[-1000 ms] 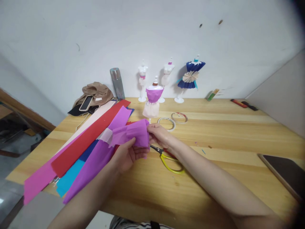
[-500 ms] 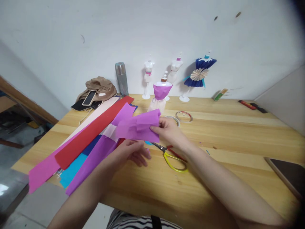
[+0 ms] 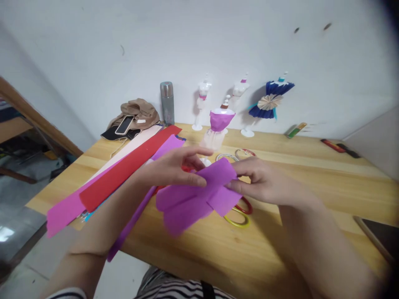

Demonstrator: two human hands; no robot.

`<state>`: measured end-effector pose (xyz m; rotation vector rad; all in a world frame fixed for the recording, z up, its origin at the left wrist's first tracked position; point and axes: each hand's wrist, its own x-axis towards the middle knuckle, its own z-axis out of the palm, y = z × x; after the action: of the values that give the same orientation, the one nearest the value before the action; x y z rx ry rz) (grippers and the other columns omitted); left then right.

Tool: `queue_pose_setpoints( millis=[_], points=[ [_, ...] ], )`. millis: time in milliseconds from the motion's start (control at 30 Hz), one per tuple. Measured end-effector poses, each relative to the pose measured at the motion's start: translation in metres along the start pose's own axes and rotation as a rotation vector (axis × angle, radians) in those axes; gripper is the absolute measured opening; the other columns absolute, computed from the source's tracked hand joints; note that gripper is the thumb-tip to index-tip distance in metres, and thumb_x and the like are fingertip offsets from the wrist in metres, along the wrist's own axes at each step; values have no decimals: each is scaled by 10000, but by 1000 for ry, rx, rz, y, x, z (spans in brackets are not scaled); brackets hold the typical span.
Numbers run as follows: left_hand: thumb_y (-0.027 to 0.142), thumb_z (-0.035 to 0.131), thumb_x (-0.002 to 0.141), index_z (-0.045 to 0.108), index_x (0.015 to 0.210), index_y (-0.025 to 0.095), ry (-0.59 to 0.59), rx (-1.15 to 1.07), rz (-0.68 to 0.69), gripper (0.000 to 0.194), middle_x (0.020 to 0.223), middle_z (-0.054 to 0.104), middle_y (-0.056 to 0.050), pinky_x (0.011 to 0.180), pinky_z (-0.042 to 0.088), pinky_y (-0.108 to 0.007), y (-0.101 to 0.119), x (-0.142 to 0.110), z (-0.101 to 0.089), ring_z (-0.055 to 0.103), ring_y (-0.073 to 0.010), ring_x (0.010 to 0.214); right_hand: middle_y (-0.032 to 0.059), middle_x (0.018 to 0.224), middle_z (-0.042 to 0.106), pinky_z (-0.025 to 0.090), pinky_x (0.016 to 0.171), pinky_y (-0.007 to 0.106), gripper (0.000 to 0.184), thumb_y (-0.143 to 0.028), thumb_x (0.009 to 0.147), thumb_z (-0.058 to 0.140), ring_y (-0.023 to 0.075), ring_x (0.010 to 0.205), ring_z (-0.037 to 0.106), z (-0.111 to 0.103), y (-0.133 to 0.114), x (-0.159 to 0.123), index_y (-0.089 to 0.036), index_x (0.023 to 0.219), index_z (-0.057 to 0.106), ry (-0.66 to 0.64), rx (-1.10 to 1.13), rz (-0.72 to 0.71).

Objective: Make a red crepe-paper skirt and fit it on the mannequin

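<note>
A piece of purple crepe paper (image 3: 190,203) hangs over the table with folds across it. My right hand (image 3: 257,178) pinches its right edge between thumb and fingers. Over its upper left part reaches my left hand (image 3: 177,166), fingers apart, the thumb against or just above the paper; I cannot tell if it touches. Scissors with red and yellow handles (image 3: 238,223) lie beneath the paper, their blades hidden. Behind the hands stands a small white dress form (image 3: 220,120) in a purple top and pale skirt.
Red crepe paper (image 3: 131,168) and a pink strip (image 3: 64,214) lie at left, near a brown cap (image 3: 140,110), phone (image 3: 124,124) and thermos (image 3: 167,104). A dress form in dark blue (image 3: 268,110) stands behind, wire coils (image 3: 245,153) before it. A dark tablet-like object (image 3: 382,234) lies right.
The purple paper has swung down and toward me, now showing folds. My left hand has risen from below the paper to above it. My right hand still grips it, farther right.
</note>
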<state>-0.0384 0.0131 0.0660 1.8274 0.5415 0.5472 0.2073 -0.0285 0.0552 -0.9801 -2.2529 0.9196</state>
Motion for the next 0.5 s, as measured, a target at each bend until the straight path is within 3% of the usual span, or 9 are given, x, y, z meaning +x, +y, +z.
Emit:
queue_pose_setpoints(
  millis=[100,167,300,400,500],
  points=[
    [319,776,737,713,1020,151,-16,-193,-179,336,807,711,-35,740,554,-303,-11,19,12,683,-179,783,-14,619,560,362,493,241,235,-387,843,601,118,536,477,-7,11,4,-170,778,663,-64,134,124],
    [304,798,692,718,890,140,34,-294,-210,269,818,715,-33,734,541,-278,-18,30,17,675,-163,780,-2,673,595,394,520,250,248,-417,802,657,129,571,515,-11,21,5,-171,826,667,2,228,214],
    [336,823,645,706,849,127,145,-403,-197,315,809,710,-43,710,520,-266,-23,42,19,661,-154,755,10,681,619,431,570,265,290,-443,724,740,133,601,548,-15,41,0,-167,762,658,222,314,351],
    [393,836,632,701,871,126,135,-420,-184,383,842,711,-64,730,517,-281,-20,44,18,661,-172,780,-9,617,589,410,538,258,308,-451,691,755,117,553,520,-15,45,-5,-175,669,620,333,348,382],
    [453,815,655,696,924,154,114,-381,-198,420,898,704,-57,745,513,-290,-18,43,19,657,-189,836,-29,579,556,376,506,246,257,-406,683,753,104,523,484,-13,40,-7,-177,669,639,365,323,357]
  ],
)
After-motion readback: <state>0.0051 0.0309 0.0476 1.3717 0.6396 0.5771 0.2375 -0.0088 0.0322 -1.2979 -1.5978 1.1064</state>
